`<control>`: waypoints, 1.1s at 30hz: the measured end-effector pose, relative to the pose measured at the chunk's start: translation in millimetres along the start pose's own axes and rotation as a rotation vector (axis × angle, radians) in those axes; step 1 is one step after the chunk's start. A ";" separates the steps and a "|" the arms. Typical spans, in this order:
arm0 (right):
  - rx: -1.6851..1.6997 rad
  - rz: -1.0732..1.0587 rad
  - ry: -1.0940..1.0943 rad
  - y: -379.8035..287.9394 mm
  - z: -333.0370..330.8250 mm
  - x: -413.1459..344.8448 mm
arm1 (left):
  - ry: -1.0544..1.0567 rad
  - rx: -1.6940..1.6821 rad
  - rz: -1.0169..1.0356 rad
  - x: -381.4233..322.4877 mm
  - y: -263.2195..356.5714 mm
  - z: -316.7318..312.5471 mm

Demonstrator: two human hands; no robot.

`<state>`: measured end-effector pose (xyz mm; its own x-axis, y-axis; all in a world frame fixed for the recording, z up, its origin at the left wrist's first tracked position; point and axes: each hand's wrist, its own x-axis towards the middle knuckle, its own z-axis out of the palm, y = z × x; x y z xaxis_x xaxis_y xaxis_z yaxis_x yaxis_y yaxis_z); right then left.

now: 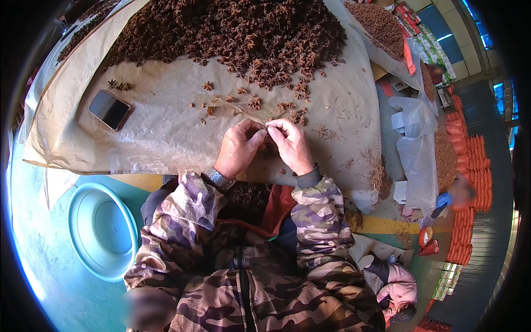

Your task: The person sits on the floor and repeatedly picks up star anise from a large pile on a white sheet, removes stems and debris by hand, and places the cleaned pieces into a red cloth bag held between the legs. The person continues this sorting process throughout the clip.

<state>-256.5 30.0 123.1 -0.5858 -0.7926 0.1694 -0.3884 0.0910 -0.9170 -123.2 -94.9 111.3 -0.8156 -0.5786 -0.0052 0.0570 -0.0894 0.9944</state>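
Observation:
Over the front of a plastic-covered table (166, 137), my left hand (240, 147) and my right hand (291, 145) meet fingertip to fingertip. Thumbs and forefingers pinch a small dark piece, mostly hidden by the fingers. Under them, some dark bits (269, 151) lie partly covered on the sheet. A large heap of dried star anise (232, 37) spreads across the back. Several loose star anise (255, 103) and a flat brown scrap (220, 111) lie just beyond my fingers. Below the table edge, a dark mass of star anise (247, 199) shows between my forearms, beside red material (280, 209).
A smartphone (109, 109) lies at left near three star anise (119, 86). A light-blue basin (103, 232) stands on the floor. Thin stems (325, 133) litter the right side. Farther right are other heaps (445, 162), stacked orange sacks (477, 174) and a bent-over person (398, 286).

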 end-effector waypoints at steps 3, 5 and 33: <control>-0.134 -0.036 0.012 -13.0 0.1 -6.5 | 0.003 -0.040 0.001 1.5 -1.6 1.5; -0.165 -0.065 -0.002 -25.9 -1.1 -11.0 | 0.020 -0.070 0.011 2.1 -2.4 3.0; -0.765 -0.255 0.192 23.3 -24.9 33.0 | 0.138 0.628 0.311 -7.3 -0.2 -7.7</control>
<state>-302.6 20.9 116.3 -0.4989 -0.7338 0.4611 -0.8616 0.3628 -0.3549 -112.9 -96.9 110.3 -0.7326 -0.6028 0.3162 -0.1013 0.5559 0.8251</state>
